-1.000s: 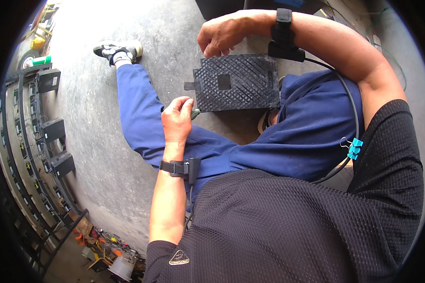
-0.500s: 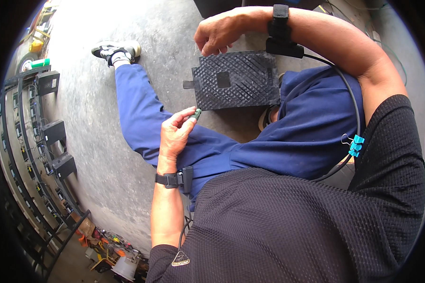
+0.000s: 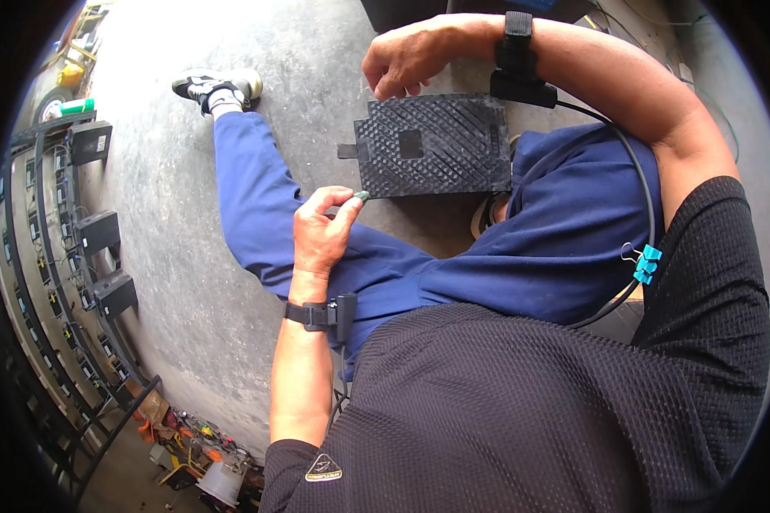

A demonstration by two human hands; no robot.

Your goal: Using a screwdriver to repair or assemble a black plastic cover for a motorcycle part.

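Note:
A black rectangular box [image 3: 462,154] with a ridged, textured top lies level between my legs. It has a small square patch near its left part and a tab sticking out on the left side. My left hand [image 3: 319,235] pinches a small green piece [image 3: 362,196] between thumb and fingertips, right at the box's near left corner; its kind is too small to make out. Beyond the far left edge, my right hand [image 3: 406,60] is bent inward with curled fingers. Its fingertips are mostly hidden, as is anything in them.
Grey concrete floor [image 3: 171,197] stretches to the left. A black rack [image 3: 85,256] with small devices and boxes stands along that side. Loose tools and a white bucket [image 3: 222,483] lie at lower left. A cable with a blue clip [image 3: 648,263] runs along my right arm.
The whole view has shifted slightly, so things sit a little farther right. My left hand stays at the near corner with the green piece, tilted a little differently. The right hand keeps its curl.

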